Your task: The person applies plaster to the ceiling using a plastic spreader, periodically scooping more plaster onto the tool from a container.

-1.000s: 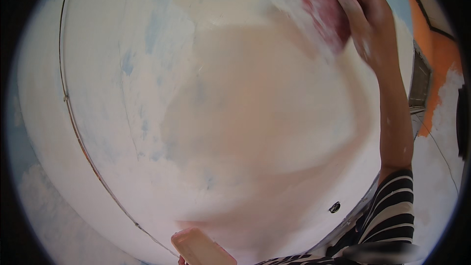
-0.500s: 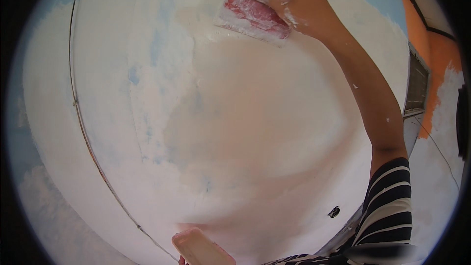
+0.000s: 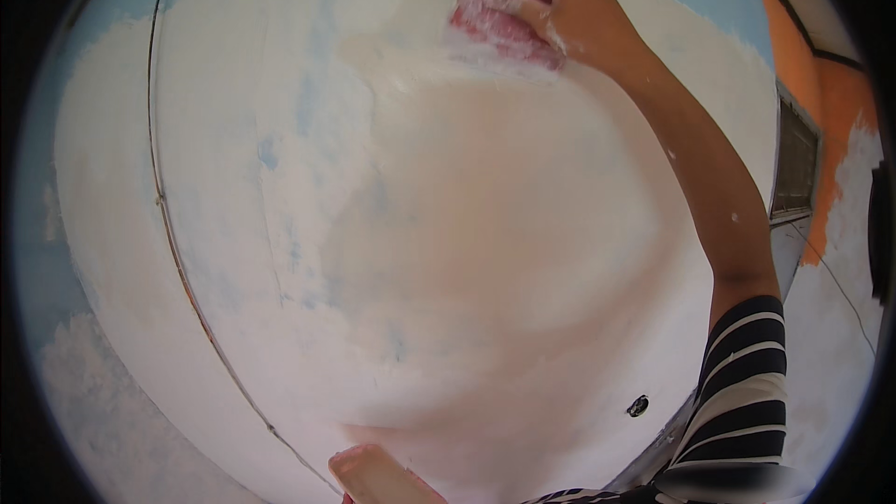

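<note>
Head view shows the right hand (image 3: 569, 9) raised high against a wall (image 3: 420, 252) coated in white filler, with patches of blue paint showing through and along its upper edge. Its fingers are clamped over a red sanding pad (image 3: 499, 9), pressing it flat onto the wall near the top of the picture; white dust clings to the pad and the fingertips. The forearm runs down to a black-and-white striped sleeve (image 3: 742, 383) at the lower right. At the bottom edge, a pale rounded tip (image 3: 373, 471) pokes into view; it may belong to the left hand, but whether that hand grips anything cannot be told. A thin wire (image 3: 173, 233) curves down the wall's left side. To the right lie an orange wall (image 3: 826, 131) and a dark vent (image 3: 793, 163).
</note>
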Available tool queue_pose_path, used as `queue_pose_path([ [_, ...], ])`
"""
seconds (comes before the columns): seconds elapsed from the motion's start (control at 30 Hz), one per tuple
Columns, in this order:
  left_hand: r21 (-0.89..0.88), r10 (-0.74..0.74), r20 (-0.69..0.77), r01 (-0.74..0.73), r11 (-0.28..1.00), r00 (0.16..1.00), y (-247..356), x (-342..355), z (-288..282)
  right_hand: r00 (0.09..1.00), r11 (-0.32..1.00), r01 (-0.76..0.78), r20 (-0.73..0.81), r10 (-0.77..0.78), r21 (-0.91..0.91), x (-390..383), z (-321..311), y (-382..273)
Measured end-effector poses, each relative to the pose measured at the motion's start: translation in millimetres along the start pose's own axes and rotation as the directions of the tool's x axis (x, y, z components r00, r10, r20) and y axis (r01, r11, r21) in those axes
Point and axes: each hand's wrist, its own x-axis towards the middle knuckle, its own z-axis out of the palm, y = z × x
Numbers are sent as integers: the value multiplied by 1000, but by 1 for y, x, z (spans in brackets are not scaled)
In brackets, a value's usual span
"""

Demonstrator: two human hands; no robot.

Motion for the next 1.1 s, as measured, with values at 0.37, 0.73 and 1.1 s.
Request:
queue_pose_path([
  [0.37,4,20,84,-20,1000,996,3,-15,-17,994,1000,-25,108,24,14,-23,-24,-30],
  [0.73,16,-37,-3,37,999,999,3,-4,-3,991,997,-81,-110,81,6,-30,-17,0],
  [1.1,30,-69,4,69,997,998,2,2,6,863,927,-56,-449,232,371,21,-71,65],
])
